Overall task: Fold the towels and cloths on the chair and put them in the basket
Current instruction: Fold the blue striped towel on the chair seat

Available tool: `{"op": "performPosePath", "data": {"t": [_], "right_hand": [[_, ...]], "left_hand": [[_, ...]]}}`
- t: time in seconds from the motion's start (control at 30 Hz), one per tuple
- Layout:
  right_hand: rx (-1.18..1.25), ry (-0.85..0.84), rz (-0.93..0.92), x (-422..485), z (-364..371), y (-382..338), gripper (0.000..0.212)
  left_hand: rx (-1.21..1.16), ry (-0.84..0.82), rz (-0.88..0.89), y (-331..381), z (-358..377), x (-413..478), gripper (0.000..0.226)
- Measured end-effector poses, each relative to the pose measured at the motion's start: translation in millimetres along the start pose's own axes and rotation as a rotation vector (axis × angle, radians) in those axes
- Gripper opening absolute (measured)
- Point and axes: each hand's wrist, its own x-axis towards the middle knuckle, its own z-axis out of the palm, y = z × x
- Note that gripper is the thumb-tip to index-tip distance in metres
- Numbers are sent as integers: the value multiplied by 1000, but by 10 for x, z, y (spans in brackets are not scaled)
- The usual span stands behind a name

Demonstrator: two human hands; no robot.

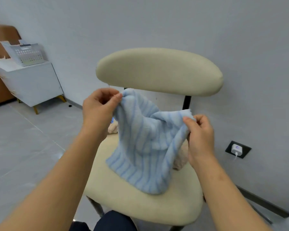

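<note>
Striped blue towel [145, 147] unfolded, lifted over chair [140, 202] seat; left hand [98, 107] and right hand [200, 130] each pinch top corner. Beige cloth [180, 159] waits beneath. Basket [26, 54] well apart on cabinet [32, 80], contents unclear. Judged early stage.

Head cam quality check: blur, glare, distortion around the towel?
Head view: soft even light, no hard shadows; wide-angle stretch toward the frame edges; blue striped towel, left hand and right hand reasonably sharp; basket at far left soft; faint sheen on floor.
</note>
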Motion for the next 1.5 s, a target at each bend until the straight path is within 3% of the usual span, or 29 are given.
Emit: {"op": "performPosePath", "data": {"t": [0.13,0.2,0.23,0.33,0.4,0.5,0.57,0.63,0.73,0.8,0.87,0.9,0.97,1.03,1.07,1.13,1.2,1.27,1.4,1.43,1.5], "right_hand": [[-323,75,23,-6,-142,295,27],[-478,-54,107,-113,-202,588,18],[-515,-154,194,-202,-218,717,17],[-602,-372,353,-425,-264,1054,50],[-728,-416,313,-446,-261,1126,46],[-754,-353,186,-338,-201,953,7],[-545,-313,104,-239,-177,722,19],[-341,-473,116,-216,-173,428,24],[-205,-854,386,-267,-218,237,22],[-350,-1017,528,-323,-261,242,16],[-627,-1038,580,-332,-299,329,19],[-709,-960,579,-313,-300,393,20],[-786,-701,450,-263,-294,545,15],[-858,-495,260,-220,-285,707,8],[-897,-469,220,-220,-283,789,21],[-950,-552,242,-250,-299,959,49],[-1004,-628,287,-311,-290,1058,60],[-1049,-707,293,-347,-269,1109,55],[-1020,-1011,481,-311,-244,985,19],[-979,-970,510,-291,-250,948,23],[-1018,-723,346,-242,-249,943,21]], "left_hand": [[414,-125,-152,-455,-43,-219,17],[680,-214,-242,-819,-77,-411,14],[774,-271,-302,-976,-100,-525,24],[912,-526,-441,-1332,-171,-816,55],[997,-608,-389,-1410,-191,-865,43],[899,-453,-260,-1236,-205,-698,16],[593,-288,-249,-995,-228,-536,15],[258,-284,-253,-683,-293,-417,19],[-29,-471,-412,-382,-481,-384,28],[-16,-630,-686,-354,-572,-442,35],[305,-890,-886,-379,-580,-553,33],[528,-1016,-911,-426,-562,-595,37],[776,-1069,-880,-564,-471,-665,38],[829,-909,-706,-807,-374,-705,24],[895,-809,-557,-934,-332,-717,20],[973,-656,-361,-1150,-239,-744,35],[974,-659,-339,-1273,-143,-783,53],[1072,-784,-342,-1339,-58,-804,52],[1190,-1008,-469,-1234,-105,-760,18],[1257,-1037,-469,-1181,-132,-722,13],[1427,-971,-312,-1111,-157,-637,14]]}}
